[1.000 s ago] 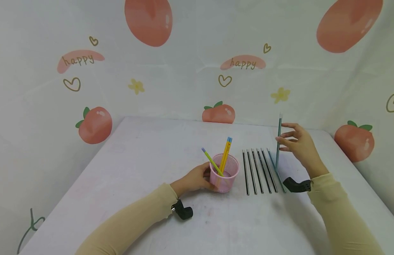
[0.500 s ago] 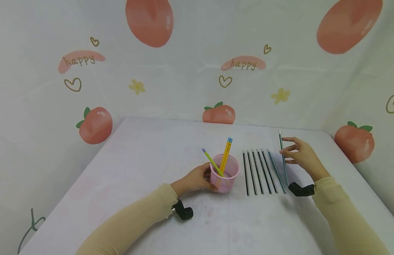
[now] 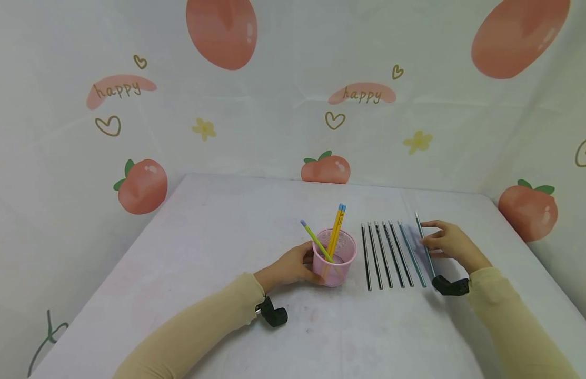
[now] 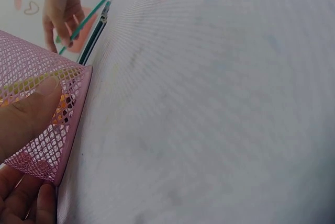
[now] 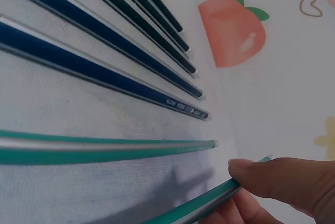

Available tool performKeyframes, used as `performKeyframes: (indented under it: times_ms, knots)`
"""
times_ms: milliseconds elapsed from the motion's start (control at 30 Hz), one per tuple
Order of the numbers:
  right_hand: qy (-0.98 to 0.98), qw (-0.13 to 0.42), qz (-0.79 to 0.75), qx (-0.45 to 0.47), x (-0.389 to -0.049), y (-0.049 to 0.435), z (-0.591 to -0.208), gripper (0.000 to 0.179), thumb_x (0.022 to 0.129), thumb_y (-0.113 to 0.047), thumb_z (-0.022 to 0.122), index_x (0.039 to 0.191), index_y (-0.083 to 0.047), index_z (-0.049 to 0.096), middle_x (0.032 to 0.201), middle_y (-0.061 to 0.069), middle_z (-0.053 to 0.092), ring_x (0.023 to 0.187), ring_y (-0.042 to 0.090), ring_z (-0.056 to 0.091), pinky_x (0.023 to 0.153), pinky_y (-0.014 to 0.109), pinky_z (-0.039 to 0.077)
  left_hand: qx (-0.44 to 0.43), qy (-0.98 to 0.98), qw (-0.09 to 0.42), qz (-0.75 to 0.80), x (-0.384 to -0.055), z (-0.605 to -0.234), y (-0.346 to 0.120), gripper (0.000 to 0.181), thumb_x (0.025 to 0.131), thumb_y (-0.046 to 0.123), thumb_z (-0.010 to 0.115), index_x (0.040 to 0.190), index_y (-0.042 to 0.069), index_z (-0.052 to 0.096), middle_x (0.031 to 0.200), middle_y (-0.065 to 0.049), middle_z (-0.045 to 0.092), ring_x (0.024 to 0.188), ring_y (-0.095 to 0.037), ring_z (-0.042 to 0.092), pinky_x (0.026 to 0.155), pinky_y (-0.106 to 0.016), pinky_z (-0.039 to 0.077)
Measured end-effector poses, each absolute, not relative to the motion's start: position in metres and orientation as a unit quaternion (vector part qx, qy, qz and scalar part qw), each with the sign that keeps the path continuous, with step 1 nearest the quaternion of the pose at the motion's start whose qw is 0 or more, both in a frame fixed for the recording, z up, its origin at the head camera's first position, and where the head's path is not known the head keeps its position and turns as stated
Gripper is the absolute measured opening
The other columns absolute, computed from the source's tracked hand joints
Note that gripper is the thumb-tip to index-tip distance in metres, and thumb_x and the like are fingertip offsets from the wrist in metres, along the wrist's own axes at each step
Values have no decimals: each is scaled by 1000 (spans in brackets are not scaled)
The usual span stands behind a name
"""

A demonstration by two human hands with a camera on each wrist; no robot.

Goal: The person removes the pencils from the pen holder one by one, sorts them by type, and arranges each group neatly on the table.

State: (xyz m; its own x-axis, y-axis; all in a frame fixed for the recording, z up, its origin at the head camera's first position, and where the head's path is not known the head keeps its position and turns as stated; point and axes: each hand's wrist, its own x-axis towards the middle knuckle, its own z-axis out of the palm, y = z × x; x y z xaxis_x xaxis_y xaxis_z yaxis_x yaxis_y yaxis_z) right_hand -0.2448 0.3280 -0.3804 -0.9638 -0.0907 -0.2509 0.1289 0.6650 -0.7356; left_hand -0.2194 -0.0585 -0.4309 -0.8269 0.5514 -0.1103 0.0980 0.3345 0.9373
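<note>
My left hand (image 3: 293, 266) grips the side of a pink mesh pencil cup (image 3: 334, 275) standing on the table. Two yellow pencils (image 3: 337, 226) and a lime-green pencil (image 3: 314, 238) lean inside it. To the right, my right hand (image 3: 456, 246) pinches a green pencil (image 5: 204, 203) between thumb and fingers near its far end. The pencil slants low over the table, right of another green pencil (image 5: 104, 149) that lies flat. Left of that one, several dark pencils (image 3: 366, 258) lie side by side, silver ends pointing away from me.
The white-covered table (image 3: 236, 226) meets a white backdrop (image 3: 269, 121) printed with peaches, hearts and flowers. A black wrist camera (image 3: 274, 314) sits on the left wrist and another black camera (image 3: 449, 286) on the right.
My right hand has moved down and slightly right, bringing the green pencil from nearly upright to a low slant beside the row. The left hand and cup have stayed put.
</note>
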Motion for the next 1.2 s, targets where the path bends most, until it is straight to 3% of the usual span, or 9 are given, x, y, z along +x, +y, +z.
performKeyframes:
  times_ms: [333,767,1033,1200]
  knots:
    - [903,155,-400,12,-248,333,-388,62,90,-7,63,140,13,31,106,29,61,75,13,60,67,31,59,202,794,211,534,-219,-431,-59,77,74,6,82,141,10,43,138,-6,54,128,-24,52,108,-39,43]
    - [904,174,-390,32,-255,332,-394,65,89,-9,67,140,13,33,107,28,58,75,13,58,66,29,58,204,795,215,529,-217,-428,-59,78,75,7,82,142,10,41,139,-5,53,129,-23,51,109,-38,42]
    - [899,173,-401,27,-257,329,-395,63,87,-6,67,138,14,34,95,16,60,72,10,57,63,28,58,205,797,212,527,-218,-429,-59,78,74,6,82,141,9,42,138,-5,54,128,-22,52,109,-37,42]
    - [903,174,-392,31,-258,328,-396,62,87,-6,67,137,14,35,97,19,57,73,11,58,64,28,58,206,795,213,529,-219,-430,-59,79,74,6,82,142,9,41,137,-5,54,128,-22,52,109,-37,42]
